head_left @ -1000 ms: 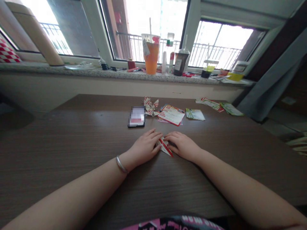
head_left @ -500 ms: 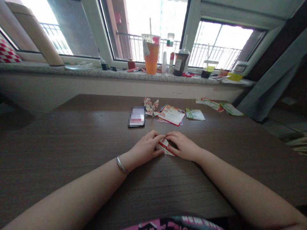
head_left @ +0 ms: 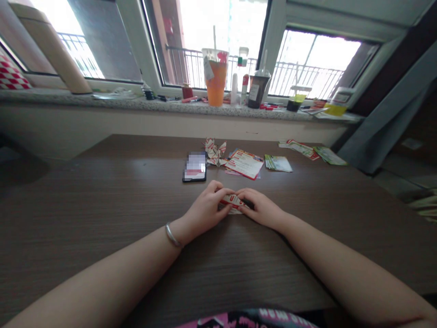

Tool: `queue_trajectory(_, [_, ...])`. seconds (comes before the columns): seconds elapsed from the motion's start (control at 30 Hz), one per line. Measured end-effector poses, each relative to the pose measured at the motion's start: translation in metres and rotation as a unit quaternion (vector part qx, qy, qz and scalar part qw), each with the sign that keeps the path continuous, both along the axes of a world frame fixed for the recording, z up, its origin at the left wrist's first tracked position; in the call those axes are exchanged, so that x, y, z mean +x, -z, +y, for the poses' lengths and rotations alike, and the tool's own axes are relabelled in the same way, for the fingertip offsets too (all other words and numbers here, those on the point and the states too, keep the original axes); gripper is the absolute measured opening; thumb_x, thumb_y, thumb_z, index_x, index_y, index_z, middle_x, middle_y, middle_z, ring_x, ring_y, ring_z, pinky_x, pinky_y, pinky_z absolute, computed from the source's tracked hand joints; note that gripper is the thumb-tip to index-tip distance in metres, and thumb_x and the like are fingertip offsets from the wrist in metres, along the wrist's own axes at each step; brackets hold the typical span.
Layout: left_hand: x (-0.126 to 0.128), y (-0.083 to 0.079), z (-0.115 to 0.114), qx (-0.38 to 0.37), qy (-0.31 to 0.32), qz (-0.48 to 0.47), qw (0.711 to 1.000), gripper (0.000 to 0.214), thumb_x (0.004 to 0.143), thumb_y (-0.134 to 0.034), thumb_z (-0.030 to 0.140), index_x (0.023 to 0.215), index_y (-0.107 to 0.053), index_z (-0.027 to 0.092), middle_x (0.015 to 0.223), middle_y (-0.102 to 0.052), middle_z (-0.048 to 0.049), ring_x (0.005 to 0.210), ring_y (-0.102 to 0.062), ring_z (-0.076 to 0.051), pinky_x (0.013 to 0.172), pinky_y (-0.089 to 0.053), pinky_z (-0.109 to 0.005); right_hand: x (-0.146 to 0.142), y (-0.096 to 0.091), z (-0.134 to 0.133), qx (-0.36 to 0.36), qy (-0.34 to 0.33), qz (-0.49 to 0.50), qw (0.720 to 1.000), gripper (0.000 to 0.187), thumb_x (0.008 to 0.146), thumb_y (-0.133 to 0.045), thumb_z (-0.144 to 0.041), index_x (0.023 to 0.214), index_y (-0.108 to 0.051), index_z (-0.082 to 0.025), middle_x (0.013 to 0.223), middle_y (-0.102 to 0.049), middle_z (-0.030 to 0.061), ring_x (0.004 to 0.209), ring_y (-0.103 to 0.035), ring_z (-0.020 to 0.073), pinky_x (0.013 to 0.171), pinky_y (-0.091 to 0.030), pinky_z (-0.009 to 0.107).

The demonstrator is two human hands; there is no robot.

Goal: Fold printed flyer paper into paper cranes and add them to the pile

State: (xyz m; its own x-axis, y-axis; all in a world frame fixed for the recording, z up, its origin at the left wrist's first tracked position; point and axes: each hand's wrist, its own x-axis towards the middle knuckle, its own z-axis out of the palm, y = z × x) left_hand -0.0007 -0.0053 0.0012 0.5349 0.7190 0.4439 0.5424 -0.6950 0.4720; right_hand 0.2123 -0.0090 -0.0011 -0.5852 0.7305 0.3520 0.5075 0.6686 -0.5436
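Folded red-and-white paper (head_left: 233, 201) is being held over the near part of the table, between the two hands, with its ends and lower layers being hidden by the fingers. Whether it is touching the tabletop cannot be made out. The left hand (head_left: 205, 212) and right hand (head_left: 261, 209) are being kept close together, their fingertips clamped on the paper from either side. A metal bangle (head_left: 172, 235) is being worn on the left wrist. Both forearms are being cut off by the lower frame edge.

Wood-grain tabletop (head_left: 102, 214) is being left exposed to both sides of the arms. Beyond the hands, a smartphone (head_left: 194, 167) is being shown with its screen pixelated. Folded paper cranes (head_left: 215, 152) are lying just beside it, and a red-edged leaflet (head_left: 245, 164) is lying next to them, with green printed cards (head_left: 278, 163) to its right. The table's far edge is being met by a wall below a granite windowsill (head_left: 153, 105), where an orange cup (head_left: 216, 77) is standing.
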Motion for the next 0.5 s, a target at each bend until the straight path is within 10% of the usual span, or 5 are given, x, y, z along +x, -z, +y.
queue_trajectory(0.5, [-0.0015,0.0026,0.0075,0.056,0.029,0.007,0.998,0.019,0.083,-0.054,0.008,0.094,-0.065,0.018,0.092,-0.063,-0.0054,0.088,-0.057,-0.018,0.081,-0.046,-0.032,0.0062,-0.0008,-0.0001,0.082,0.07,-0.028,0.994,0.016,0.081,-0.058,-0.012,0.093,-0.064,-0.021,0.095,-0.069,0.0038,0.092,-0.062,0.0185,0.085,-0.049,0.033])
